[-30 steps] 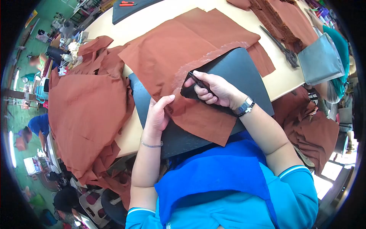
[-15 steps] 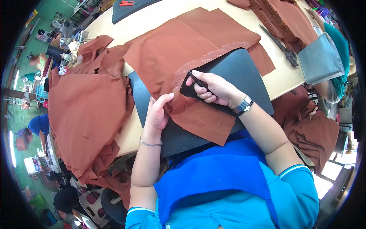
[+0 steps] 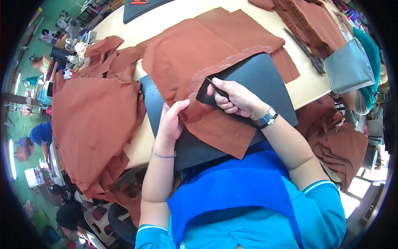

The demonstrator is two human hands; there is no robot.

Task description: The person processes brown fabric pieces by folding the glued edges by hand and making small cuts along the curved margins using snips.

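A rust-brown cloth (image 3: 199, 45) lies across the table and over a dark board (image 3: 265, 83), with a pale marked curve along its inner edge. My left hand (image 3: 172, 120) pinches the cloth's near left part between thumb and fingers. In my right hand (image 3: 234, 97) is a small dark pointed tool (image 3: 214, 85), its tip up and to the left beside the cloth edge. The fingers are wrapped round it, so most of the tool is hidden. A piece of the cloth (image 3: 224, 130) hangs over the board's near side.
Heaped brown cloth (image 3: 97, 128) lies at the left. Large dark scissors (image 3: 309, 54) and a grey plastic-like sheet (image 3: 349, 65) are at the right. A red tool (image 3: 140, 2) sits on another dark board (image 3: 145, 9). A person in blue (image 3: 40, 133) is far left.
The cloth's upper left corner has shifted right and folded in. My right hand has moved slightly right; my left hand keeps its hold nearly in place.
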